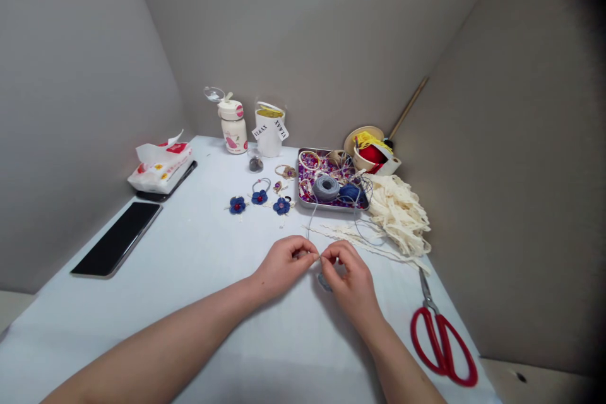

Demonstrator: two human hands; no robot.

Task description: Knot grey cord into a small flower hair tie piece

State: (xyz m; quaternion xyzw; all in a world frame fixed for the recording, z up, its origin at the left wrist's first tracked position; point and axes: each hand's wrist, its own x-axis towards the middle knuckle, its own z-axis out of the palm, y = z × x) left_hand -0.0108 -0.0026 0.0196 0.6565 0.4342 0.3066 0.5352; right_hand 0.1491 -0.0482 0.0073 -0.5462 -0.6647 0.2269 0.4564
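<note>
My left hand (285, 261) and my right hand (349, 279) meet over the middle of the white table (199, 328), fingers pinched together tip to tip. Between them runs a thin grey thread (311, 221) that leads back to a grey thread spool (326, 187) in a metal tray (303, 201). A small dark grey piece (324, 282) shows under my right fingers; what it is I cannot make out. Both hands are closed in a pinch on the thread.
The tray holds purple beads and a blue spool (349, 192). Cream ribbon strips (398, 211) lie right of it. Red scissors (438, 334) rest at right. Blue flower pieces (259, 197), a bottle (233, 126), tissue pack (160, 167) and phone (117, 238) stand left.
</note>
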